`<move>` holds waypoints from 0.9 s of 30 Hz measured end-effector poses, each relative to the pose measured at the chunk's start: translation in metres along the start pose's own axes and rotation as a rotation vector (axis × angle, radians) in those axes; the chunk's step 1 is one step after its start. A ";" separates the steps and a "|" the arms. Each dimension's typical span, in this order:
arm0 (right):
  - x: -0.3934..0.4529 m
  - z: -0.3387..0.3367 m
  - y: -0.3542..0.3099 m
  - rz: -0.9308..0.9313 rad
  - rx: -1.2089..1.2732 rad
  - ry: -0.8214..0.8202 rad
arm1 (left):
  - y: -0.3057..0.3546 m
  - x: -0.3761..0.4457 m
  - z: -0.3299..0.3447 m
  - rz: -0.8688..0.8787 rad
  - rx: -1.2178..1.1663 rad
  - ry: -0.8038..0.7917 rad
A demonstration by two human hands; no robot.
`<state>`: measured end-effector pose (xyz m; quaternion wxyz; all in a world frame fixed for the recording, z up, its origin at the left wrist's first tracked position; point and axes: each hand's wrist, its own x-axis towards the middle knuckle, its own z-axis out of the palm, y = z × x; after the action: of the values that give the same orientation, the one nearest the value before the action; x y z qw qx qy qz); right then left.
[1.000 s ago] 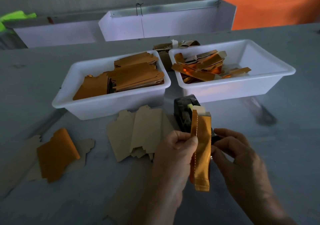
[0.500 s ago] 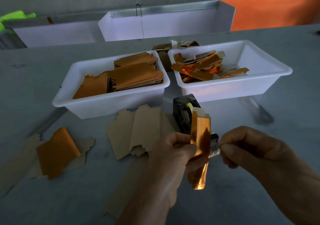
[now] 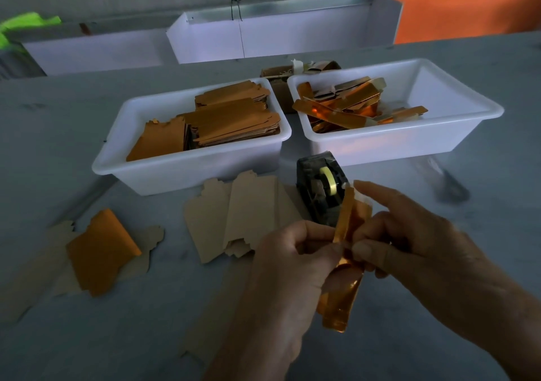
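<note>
Holding a folded gold card sleeve (image 3: 342, 301) upright, just in front of the tape dispenser (image 3: 319, 193), the left hand (image 3: 292, 260) pinches its left edge and the right hand (image 3: 409, 251) pinches its right side, forefinger raised. The sleeve looks light, thin, glossy and easily creased, so it is best gripped by the folded edges.

Dim, cool light lies over a grey table (image 3: 73, 345) with no hard shadows, only soft murk at the foot of the left tub (image 3: 187, 172); the white troughs (image 3: 263, 44) behind glow faintly violet, the brightest patches in view; an orange glint flares off foil in the right tub (image 3: 380, 143); the left hand (image 3: 287, 266) and right hand (image 3: 424, 251) sit underexposed around a gold strip (image 3: 339, 301) with a dull sheen; a dark object (image 3: 448, 178) is smeared by blur; the wide lens bows the far edges.
</note>
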<state>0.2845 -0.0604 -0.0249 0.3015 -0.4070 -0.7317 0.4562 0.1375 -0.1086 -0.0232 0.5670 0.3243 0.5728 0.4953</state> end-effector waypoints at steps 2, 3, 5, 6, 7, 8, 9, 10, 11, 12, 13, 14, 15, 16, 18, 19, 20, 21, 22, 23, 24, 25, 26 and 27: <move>0.000 0.001 -0.003 0.005 -0.056 0.011 | 0.002 -0.001 0.000 -0.001 -0.012 -0.018; 0.000 0.002 -0.004 0.003 -0.080 0.020 | 0.002 -0.002 0.000 -0.003 -0.019 -0.027; 0.001 0.003 -0.007 -0.003 -0.121 0.035 | 0.003 -0.002 0.000 -0.011 -0.015 -0.035; 0.001 0.003 -0.008 -0.006 -0.143 0.041 | 0.003 -0.002 0.000 -0.019 -0.010 -0.038; 0.001 0.003 -0.008 -0.011 -0.165 0.047 | 0.003 -0.001 0.000 -0.030 -0.011 -0.044; 0.002 0.003 -0.009 -0.014 -0.188 0.053 | 0.004 -0.001 -0.001 -0.040 -0.016 -0.052; 0.001 0.004 -0.009 -0.014 -0.209 0.060 | 0.004 -0.001 -0.001 -0.044 -0.018 -0.061; 0.001 0.004 -0.009 -0.012 -0.227 0.068 | 0.004 -0.002 -0.001 -0.039 -0.017 -0.066; 0.000 0.005 -0.010 -0.011 -0.241 0.076 | 0.003 -0.002 -0.001 -0.029 -0.013 -0.065; 0.000 0.006 -0.010 -0.014 -0.257 0.083 | 0.003 -0.003 -0.001 -0.017 -0.010 -0.057; 0.000 0.007 -0.010 -0.022 -0.274 0.090 | 0.002 -0.003 -0.001 -0.005 -0.006 -0.046; -0.001 0.008 -0.010 -0.030 -0.289 0.098 | 0.001 -0.003 -0.001 0.006 -0.003 -0.033; -0.001 0.009 -0.009 -0.037 -0.300 0.105 | -0.001 -0.003 0.000 0.015 -0.002 -0.018; -0.001 0.010 -0.009 -0.041 -0.307 0.112 | -0.002 -0.002 0.000 0.022 -0.004 -0.005; 0.000 0.012 -0.007 -0.041 -0.323 0.132 | -0.005 -0.002 0.000 0.051 0.014 0.022; -0.001 0.013 -0.007 -0.039 -0.336 0.149 | -0.006 -0.002 0.001 0.077 0.034 0.036; -0.001 0.013 -0.007 -0.038 -0.356 0.168 | -0.006 -0.003 0.003 0.108 0.052 0.056; -0.001 0.014 -0.008 -0.038 -0.377 0.186 | -0.007 -0.004 0.006 0.144 0.067 0.084; -0.002 0.015 -0.008 -0.044 -0.401 0.203 | -0.009 -0.004 0.009 0.184 0.084 0.121; -0.002 0.015 -0.008 -0.046 -0.424 0.215 | -0.012 -0.004 0.012 0.226 0.112 0.166; -0.003 0.016 -0.008 -0.041 -0.449 0.225 | -0.015 -0.005 0.016 0.272 0.154 0.218; -0.003 0.016 -0.009 -0.027 -0.474 0.231 | -0.020 -0.005 0.019 0.321 0.202 0.268; -0.004 0.017 -0.009 -0.006 -0.490 0.239 | -0.024 -0.005 0.021 0.369 0.246 0.311; -0.005 0.017 -0.011 0.016 -0.507 0.245 | -0.028 -0.006 0.023 0.414 0.283 0.345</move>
<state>0.2692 -0.0745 -0.0227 0.2726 -0.5273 -0.7773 0.2085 0.1659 -0.1178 -0.0444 0.2976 0.4209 0.6457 0.5633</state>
